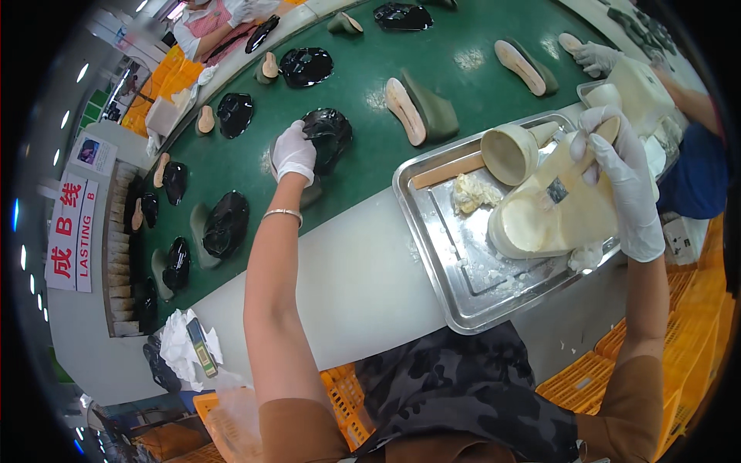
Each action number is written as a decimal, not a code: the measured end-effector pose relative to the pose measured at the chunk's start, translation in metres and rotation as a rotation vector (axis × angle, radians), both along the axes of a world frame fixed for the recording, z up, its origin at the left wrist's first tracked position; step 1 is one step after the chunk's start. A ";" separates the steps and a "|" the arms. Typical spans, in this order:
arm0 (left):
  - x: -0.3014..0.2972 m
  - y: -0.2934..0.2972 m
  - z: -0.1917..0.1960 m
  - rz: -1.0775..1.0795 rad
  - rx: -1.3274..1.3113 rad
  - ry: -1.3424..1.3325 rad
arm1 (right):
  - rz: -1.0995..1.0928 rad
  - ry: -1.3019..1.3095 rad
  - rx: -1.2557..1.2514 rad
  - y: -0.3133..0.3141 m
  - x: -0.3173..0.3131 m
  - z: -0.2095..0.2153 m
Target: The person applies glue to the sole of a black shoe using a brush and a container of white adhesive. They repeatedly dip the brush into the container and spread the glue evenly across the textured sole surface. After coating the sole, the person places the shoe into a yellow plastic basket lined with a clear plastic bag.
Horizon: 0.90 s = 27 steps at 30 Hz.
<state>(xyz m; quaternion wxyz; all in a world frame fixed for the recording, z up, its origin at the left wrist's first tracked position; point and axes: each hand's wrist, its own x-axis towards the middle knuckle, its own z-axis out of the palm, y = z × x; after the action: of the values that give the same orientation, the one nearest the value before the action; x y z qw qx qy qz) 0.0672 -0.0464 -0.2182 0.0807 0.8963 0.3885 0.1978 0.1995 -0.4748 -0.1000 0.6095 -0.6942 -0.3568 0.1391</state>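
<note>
My gloved left hand (295, 154) is closed on the near-left edge of a glossy black shoe upper (330, 137) on the green conveyor belt (347, 62). A greenish form shows partly under that upper. On the right, my gloved right hand (627, 174) grips a flat wooden stick (608, 131) above a cut-open cream plastic jug (532, 220). The stick's lower end is hidden. The jug lies in a metal tray (451, 297) with a cream cup (505, 158), a flat wooden strip (448, 171) and a pale yellowish lump (472, 193).
Green shoe lasts with pale insoles (405, 112) and black uppers (306, 67) stand along the belt. A co-worker's gloved hand (598, 59) touches a last at the far right. Another person (212, 31) works across the belt. Crumpled white tissue (181, 347) lies at lower left, near orange crates (351, 397).
</note>
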 end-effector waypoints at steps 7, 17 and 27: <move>-0.067 0.007 -0.008 -0.215 -0.077 -0.353 | -0.034 -0.041 0.005 0.002 -0.002 -0.001; -0.414 -0.107 0.013 0.365 -0.437 -0.743 | -0.174 -0.283 -0.096 -0.023 0.033 -0.036; -0.589 -0.303 -0.028 0.622 -1.158 -0.606 | -0.029 -0.892 -0.486 -0.035 0.092 -0.023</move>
<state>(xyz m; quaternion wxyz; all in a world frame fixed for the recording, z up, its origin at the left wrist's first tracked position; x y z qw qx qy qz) -0.5219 -0.3493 -0.2463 0.5869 0.4634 0.6286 0.2139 0.2916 -0.5094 -0.1230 0.2207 -0.8127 -0.5298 -0.1004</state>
